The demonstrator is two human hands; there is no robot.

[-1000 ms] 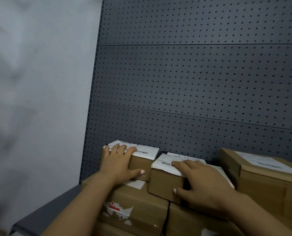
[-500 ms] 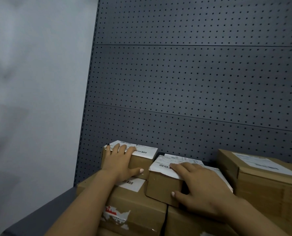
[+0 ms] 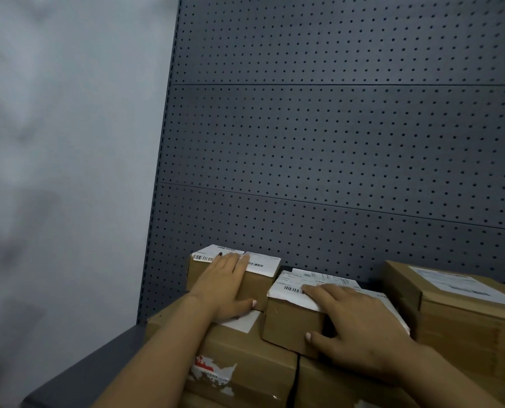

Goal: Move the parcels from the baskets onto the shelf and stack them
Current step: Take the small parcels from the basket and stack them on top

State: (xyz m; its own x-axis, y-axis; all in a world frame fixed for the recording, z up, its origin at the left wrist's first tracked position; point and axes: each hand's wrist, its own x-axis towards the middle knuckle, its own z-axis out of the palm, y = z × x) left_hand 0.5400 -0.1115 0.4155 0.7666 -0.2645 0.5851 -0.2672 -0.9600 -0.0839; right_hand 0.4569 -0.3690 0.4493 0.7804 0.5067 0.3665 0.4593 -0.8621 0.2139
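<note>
Two small cardboard parcels with white shipping labels sit side by side on top of larger boxes on the shelf. My left hand (image 3: 224, 287) lies on the left small parcel (image 3: 260, 285), fingers flat across its label and thumb along its front face. My right hand (image 3: 357, 328) rests on the right small parcel (image 3: 289, 325), fingers spread over the label and thumb against the front face. The two parcels almost touch at their near corners. No basket is in view.
Beneath are a larger box with a torn red-and-white sticker (image 3: 245, 357) and another one (image 3: 333, 387). A big labelled box (image 3: 466, 328) stands close on the right. The grey shelf board (image 3: 98, 369) juts left; a dark pegboard back panel (image 3: 333, 142) rises behind, beside a pale wall (image 3: 53, 172).
My left hand's fingers have slid farther across the top of the left parcel, uncovering the label's left end. The right hand and its parcel stay much as they were.
</note>
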